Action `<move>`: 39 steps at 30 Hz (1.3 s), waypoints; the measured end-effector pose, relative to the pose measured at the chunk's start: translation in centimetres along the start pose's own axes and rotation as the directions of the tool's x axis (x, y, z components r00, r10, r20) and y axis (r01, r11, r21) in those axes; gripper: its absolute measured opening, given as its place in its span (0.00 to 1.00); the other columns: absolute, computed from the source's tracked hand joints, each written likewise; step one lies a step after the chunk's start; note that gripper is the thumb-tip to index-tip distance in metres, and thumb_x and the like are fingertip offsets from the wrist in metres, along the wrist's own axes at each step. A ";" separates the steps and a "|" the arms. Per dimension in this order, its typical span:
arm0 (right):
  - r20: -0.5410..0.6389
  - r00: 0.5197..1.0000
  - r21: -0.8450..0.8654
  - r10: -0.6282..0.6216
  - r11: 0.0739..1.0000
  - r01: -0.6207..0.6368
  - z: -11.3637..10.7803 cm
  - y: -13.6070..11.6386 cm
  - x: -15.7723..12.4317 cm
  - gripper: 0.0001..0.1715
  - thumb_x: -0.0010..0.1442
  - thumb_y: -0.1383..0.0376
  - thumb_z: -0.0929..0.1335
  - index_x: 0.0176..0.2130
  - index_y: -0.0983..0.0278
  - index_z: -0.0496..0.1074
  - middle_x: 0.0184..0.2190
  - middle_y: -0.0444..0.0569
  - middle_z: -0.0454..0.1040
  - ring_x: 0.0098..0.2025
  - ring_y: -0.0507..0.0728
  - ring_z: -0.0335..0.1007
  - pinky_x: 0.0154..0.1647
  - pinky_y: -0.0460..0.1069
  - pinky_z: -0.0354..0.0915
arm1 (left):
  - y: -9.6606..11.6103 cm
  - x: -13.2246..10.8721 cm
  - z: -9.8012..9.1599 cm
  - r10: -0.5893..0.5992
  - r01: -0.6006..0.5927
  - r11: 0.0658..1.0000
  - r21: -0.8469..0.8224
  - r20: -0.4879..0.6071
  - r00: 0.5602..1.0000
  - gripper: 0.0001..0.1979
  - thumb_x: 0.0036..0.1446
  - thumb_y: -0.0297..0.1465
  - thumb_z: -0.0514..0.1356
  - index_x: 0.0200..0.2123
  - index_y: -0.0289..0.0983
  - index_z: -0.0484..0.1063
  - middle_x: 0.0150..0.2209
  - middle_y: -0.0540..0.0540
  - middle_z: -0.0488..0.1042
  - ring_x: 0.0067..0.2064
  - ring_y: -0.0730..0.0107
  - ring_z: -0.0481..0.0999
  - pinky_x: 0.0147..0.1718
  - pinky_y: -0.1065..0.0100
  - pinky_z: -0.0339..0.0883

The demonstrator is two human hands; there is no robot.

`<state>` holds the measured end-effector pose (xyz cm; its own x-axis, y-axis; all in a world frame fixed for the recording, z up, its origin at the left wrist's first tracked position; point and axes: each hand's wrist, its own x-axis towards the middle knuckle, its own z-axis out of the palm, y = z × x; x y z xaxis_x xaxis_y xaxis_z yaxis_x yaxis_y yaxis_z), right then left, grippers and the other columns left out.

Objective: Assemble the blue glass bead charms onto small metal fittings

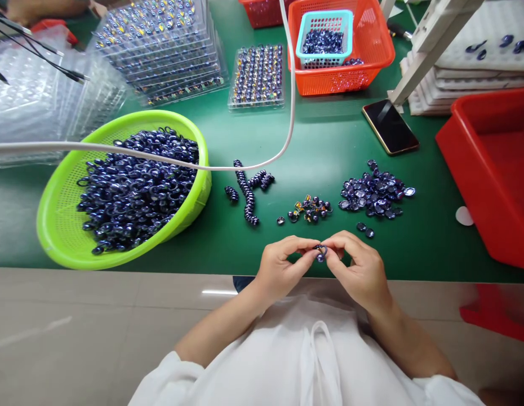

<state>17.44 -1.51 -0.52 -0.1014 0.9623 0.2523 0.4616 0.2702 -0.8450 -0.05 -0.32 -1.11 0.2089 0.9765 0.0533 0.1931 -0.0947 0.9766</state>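
Close to the table's front edge, my left hand (284,264) and my right hand (360,269) meet fingertip to fingertip. Between them is a small dark shiny ring (322,257) with a rounded bead-like part, pinched from both sides by thumbs and forefingers. Just beyond my fingers lies a small heap of shiny dark and gold pieces (313,210). Farther right is a pile of flat dark caps (374,193), with a few loose ones nearer my right hand. Left of the heap, dark ringed pieces (247,197) lie stacked in rows on the green table (228,254).
A lime-green basket (54,225) full of dark rings stands at left. Behind are stacked clear trays (220,67), a single filled tray (257,79) and an orange basket (306,84). A white cable (228,168) crosses the table. A phone (391,127) and red bin (469,169) are at right.
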 end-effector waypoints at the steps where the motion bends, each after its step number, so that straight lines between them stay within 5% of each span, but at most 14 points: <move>1: 0.000 1.000 0.004 0.008 1.000 -0.008 0.0 0.0 0.0 0.07 0.63 0.72 0.67 0.36 0.61 0.73 0.29 0.42 0.73 0.29 0.50 0.67 0.28 0.45 0.63 | 0.0 0.1 0.0 0.036 -0.036 0.999 0.015 -0.004 0.999 0.06 0.58 0.28 0.66 0.39 0.35 0.82 0.32 0.44 0.82 0.33 0.68 0.80 0.34 0.70 0.74; 5: 0.020 0.998 0.043 0.058 0.997 -0.059 0.0 0.0 0.2 0.07 0.62 0.72 0.67 0.35 0.61 0.73 0.28 0.42 0.72 0.28 0.49 0.66 0.27 0.45 0.62 | -0.1 0.1 0.3 0.166 -0.165 0.985 0.051 -0.022 0.986 0.05 0.58 0.25 0.65 0.38 0.35 0.81 0.30 0.44 0.82 0.32 0.69 0.79 0.33 0.69 0.73; 10: 0.007 0.998 -0.011 0.065 0.998 -0.065 0.3 0.1 0.0 0.07 0.61 0.72 0.66 0.33 0.61 0.71 0.27 0.42 0.70 0.27 0.50 0.65 0.28 0.46 0.62 | -0.1 0.5 0.4 0.179 -0.179 0.980 0.085 0.011 0.984 0.05 0.58 0.24 0.64 0.37 0.35 0.81 0.30 0.44 0.81 0.31 0.70 0.78 0.32 0.70 0.72; 16: 0.181 0.982 -0.073 -0.055 0.995 0.069 -2.1 1.5 0.0 0.08 0.63 0.73 0.65 0.36 0.61 0.71 0.31 0.44 0.72 0.33 0.52 0.70 0.35 0.47 0.66 | 0.5 1.0 0.6 0.066 -0.077 0.993 0.088 0.125 0.990 0.05 0.58 0.25 0.63 0.36 0.33 0.81 0.29 0.44 0.81 0.30 0.70 0.78 0.31 0.71 0.70; 21: 0.021 0.989 -0.450 -0.148 0.882 0.142 -6.1 4.0 0.7 0.06 0.64 0.67 0.69 0.43 0.61 0.76 0.37 0.50 0.76 0.41 0.59 0.70 0.46 0.55 0.68 | 0.2 1.0 0.6 -0.094 0.096 0.995 -0.018 0.063 0.994 0.06 0.57 0.28 0.64 0.36 0.34 0.81 0.33 0.42 0.83 0.34 0.67 0.80 0.36 0.69 0.74; 28: 0.115 0.984 -0.681 -0.139 0.710 0.180 -6.6 6.7 1.6 0.06 0.64 0.67 0.68 0.39 0.64 0.77 0.38 0.53 0.76 0.40 0.62 0.69 0.43 0.58 0.69 | 0.2 1.4 0.4 -0.314 0.308 0.906 -0.292 0.026 0.949 0.07 0.54 0.32 0.68 0.36 0.35 0.81 0.33 0.45 0.83 0.32 0.71 0.79 0.34 0.72 0.73; 32: 0.053 0.986 -0.561 -0.159 0.812 0.161 -5.5 5.5 1.6 0.07 0.66 0.69 0.67 0.42 0.63 0.76 0.38 0.52 0.78 0.41 0.60 0.74 0.45 0.57 0.69 | 0.6 1.8 0.1 -0.400 0.365 0.827 -0.428 0.007 0.916 0.09 0.48 0.34 0.72 0.33 0.35 0.82 0.29 0.47 0.82 0.30 0.72 0.78 0.33 0.72 0.73; 35: 0.085 0.985 -0.259 -0.153 0.951 0.170 -4.3 3.5 1.1 0.10 0.66 0.70 0.67 0.47 0.59 0.74 0.41 0.48 0.80 0.42 0.56 0.77 0.45 0.52 0.71 | 0.6 1.9 0.0 -0.418 0.367 0.792 -0.487 0.005 0.908 0.10 0.46 0.34 0.74 0.32 0.36 0.83 0.28 0.47 0.82 0.28 0.74 0.77 0.32 0.72 0.73; 39: 0.092 0.995 0.051 -0.040 0.998 0.035 -2.1 1.5 0.1 0.13 0.65 0.69 0.69 0.48 0.55 0.74 0.36 0.41 0.80 0.34 0.51 0.78 0.37 0.46 0.72 | 0.4 1.7 0.1 -0.432 0.373 0.760 -0.533 0.015 0.902 0.11 0.45 0.35 0.74 0.32 0.37 0.84 0.29 0.48 0.82 0.29 0.73 0.78 0.34 0.72 0.74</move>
<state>20.00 -1.06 -0.73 -0.2002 0.9495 0.2415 0.4124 0.3052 -0.8584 0.48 1.27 -0.70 0.1199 0.9186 -0.3766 -0.2866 0.3952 0.8728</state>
